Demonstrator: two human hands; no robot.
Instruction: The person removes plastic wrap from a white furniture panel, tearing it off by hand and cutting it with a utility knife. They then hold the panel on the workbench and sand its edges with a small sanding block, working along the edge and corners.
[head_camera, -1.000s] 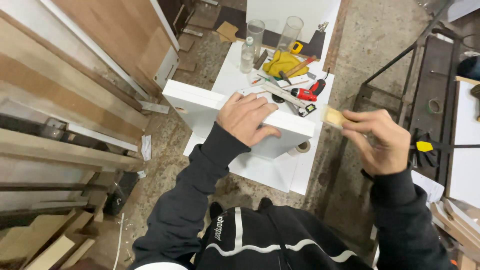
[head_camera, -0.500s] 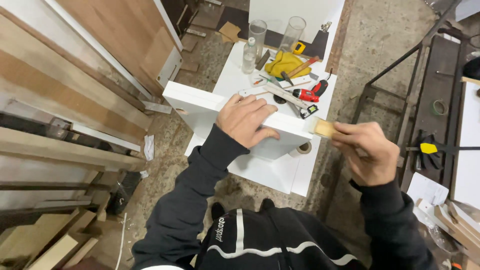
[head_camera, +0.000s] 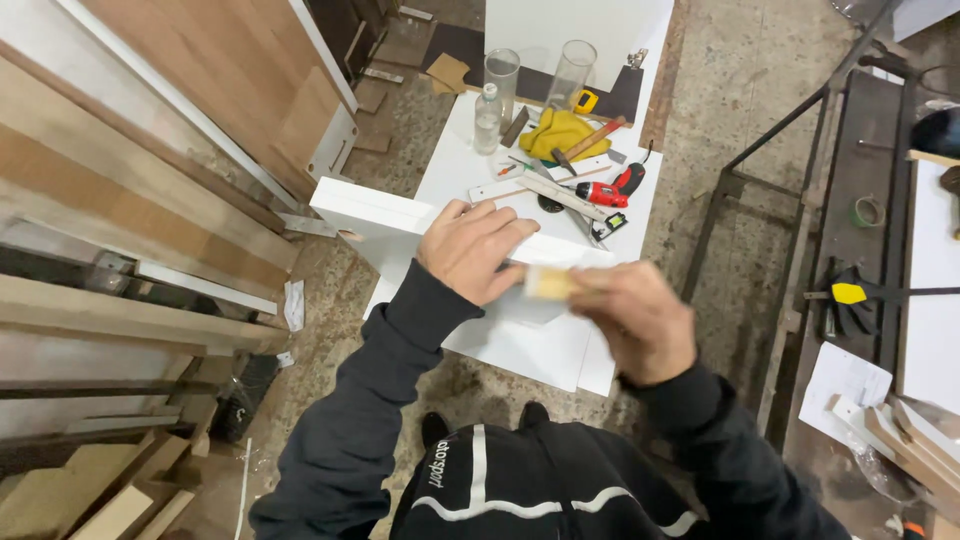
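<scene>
At the frame's centre, the left hand (head_camera: 472, 248) presses flat on the white panel (head_camera: 390, 225). The right hand (head_camera: 640, 320) grips a small wooden block (head_camera: 550, 284) against the panel's edge.

A white worktop (head_camera: 455, 165) carries a yellow cloth (head_camera: 562, 132), red drill (head_camera: 600, 192), hammer (head_camera: 585, 143), clear bottle (head_camera: 487, 118) and two glass tumblers (head_camera: 502, 72)
</scene>
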